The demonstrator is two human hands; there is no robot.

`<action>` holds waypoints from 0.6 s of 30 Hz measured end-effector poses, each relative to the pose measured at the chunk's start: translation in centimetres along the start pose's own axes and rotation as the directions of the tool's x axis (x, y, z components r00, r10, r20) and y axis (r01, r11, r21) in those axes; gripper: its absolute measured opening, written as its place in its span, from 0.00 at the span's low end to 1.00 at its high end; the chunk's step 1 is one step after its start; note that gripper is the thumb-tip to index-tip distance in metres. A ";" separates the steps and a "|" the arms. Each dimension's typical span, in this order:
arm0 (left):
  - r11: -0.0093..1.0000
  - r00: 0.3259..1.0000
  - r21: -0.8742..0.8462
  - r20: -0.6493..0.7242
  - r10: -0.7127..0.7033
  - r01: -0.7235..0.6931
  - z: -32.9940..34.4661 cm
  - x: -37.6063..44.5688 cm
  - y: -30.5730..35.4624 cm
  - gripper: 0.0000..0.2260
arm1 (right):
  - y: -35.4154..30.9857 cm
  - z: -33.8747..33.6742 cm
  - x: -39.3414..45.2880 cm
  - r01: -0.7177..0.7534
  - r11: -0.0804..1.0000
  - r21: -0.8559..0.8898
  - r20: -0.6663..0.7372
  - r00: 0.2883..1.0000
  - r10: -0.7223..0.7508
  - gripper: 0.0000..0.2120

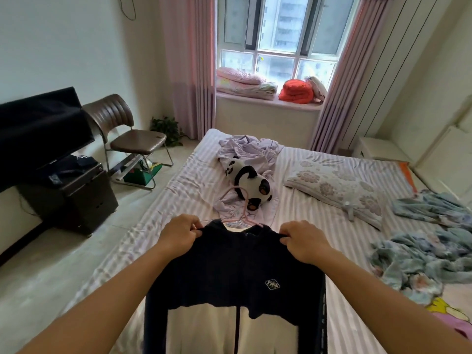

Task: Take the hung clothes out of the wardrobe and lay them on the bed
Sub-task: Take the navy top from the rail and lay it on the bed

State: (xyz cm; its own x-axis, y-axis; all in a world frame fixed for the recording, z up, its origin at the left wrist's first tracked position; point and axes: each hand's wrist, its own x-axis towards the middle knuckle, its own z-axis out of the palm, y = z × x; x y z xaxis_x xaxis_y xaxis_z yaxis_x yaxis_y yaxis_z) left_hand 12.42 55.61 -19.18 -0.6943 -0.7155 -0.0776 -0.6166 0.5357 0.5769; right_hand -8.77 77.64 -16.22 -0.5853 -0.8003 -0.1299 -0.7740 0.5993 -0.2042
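At the lower centre of the frame, above the striped bed (178,180), the left hand (178,235) and right hand (304,240) pinched the shoulders of a navy-and-white jacket (237,274) on a pink hanger (242,215), fingers clamped on cloth.

The jacket (229,277) is a matt, fuzzy fleece, dark navy above and cream below, with a small stitched badge on the chest. Its hanger (242,215) looks like thin pink-coated wire, slightly glossy. The bed (178,190) wears a smooth striped cotton sheet, softly creased. The panda (249,183) is short plush. The pillow (337,187) has a smooth woven case with a printed flower pattern. The blanket (413,256) looks soft and rumpled, matt. The chair (127,131) has glossy brown leatherette on a shiny chromed metal frame. The curtains (189,62) are matt cloth. The floor (51,277) is smooth, faintly shiny tile.
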 end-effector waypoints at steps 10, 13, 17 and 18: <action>0.994 0.996 0.067 0.001 -0.089 0.089 5.2 13.3 0.2 0.04 | 4.6 4.2 12.4 -0.111 0.968 0.225 0.004 0.994 0.113 0.06; 0.989 0.990 0.046 0.010 -0.144 0.143 7.3 17.1 0.1 0.06 | 6.2 5.8 16.8 -0.114 0.952 0.284 0.020 0.993 0.113 0.07; 0.982 0.982 0.008 0.019 -0.189 0.189 10.5 22.1 -0.9 0.08 | 8.0 8.7 22.3 -0.143 0.932 0.334 0.056 0.990 0.131 0.08; 0.981 0.981 0.002 0.023 -0.192 0.192 11.3 23.3 -1.1 0.08 | 8.4 9.4 23.5 -0.153 0.926 0.344 0.063 0.988 0.139 0.09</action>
State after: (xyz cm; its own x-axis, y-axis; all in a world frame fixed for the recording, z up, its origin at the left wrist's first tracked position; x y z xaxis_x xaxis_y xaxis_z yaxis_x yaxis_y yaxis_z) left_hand -7.24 43.37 -30.82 -0.5717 -0.7943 -0.2054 -0.7387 0.3894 0.5501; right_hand -26.79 63.72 -30.10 -0.6712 -0.7086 -0.2178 -0.5447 0.6707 -0.5035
